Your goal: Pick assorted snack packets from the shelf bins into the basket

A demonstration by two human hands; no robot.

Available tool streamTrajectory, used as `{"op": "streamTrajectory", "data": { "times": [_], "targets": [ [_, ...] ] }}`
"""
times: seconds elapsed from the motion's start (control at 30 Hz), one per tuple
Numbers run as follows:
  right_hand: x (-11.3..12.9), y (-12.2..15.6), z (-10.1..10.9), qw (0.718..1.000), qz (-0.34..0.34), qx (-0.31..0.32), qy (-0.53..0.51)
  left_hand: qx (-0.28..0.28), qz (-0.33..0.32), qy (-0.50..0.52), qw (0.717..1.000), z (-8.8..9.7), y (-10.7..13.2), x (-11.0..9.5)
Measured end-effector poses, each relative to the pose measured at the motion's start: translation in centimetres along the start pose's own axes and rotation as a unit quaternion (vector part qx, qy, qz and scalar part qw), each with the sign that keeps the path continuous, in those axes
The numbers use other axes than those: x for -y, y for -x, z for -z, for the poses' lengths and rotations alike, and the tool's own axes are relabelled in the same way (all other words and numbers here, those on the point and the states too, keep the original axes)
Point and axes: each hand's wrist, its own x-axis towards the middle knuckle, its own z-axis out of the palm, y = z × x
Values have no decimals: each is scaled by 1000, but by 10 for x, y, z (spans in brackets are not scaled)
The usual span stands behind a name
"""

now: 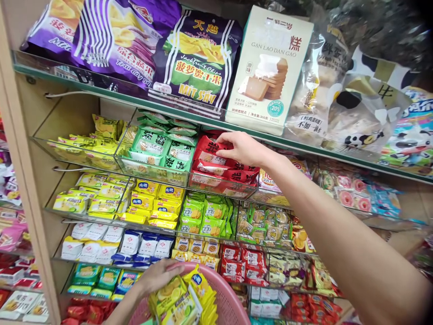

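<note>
My right hand (244, 149) reaches into a clear shelf bin of red snack packets (209, 153). Its fingertips are at the packets, with thumb and fingers apart. At the bottom of the view, my left hand (160, 276) grips the rim of a pink plastic basket (233, 295), its fingers over the edge. Yellow snack packets (176, 300) with a lemon picture lie in the basket, beside a strip of yellow packets (204, 293). The basket's lower part is out of view.
Green packets (152, 144) fill the bin left of the red ones. A glass shelf edge (189, 113) runs just above my right hand, carrying a cream box (270, 67) and purple chip bags (125, 40). Several tiers of filled bins lie below. A wooden upright (25, 158) stands at left.
</note>
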Motion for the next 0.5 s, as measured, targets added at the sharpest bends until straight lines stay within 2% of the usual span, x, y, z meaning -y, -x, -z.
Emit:
{"op": "streamTrajectory", "data": {
  "times": [0.1,0.37,0.5],
  "targets": [
    [-2,5,-3,999,14,-33,-11,-4,10,0,1000,0,-2,1],
    [0,20,-15,991,53,-113,43,2,3,49,999,2,-4,2],
    [4,25,-13,979,75,-182,51,3,-8,67,998,3,-6,2]
  ]
}}
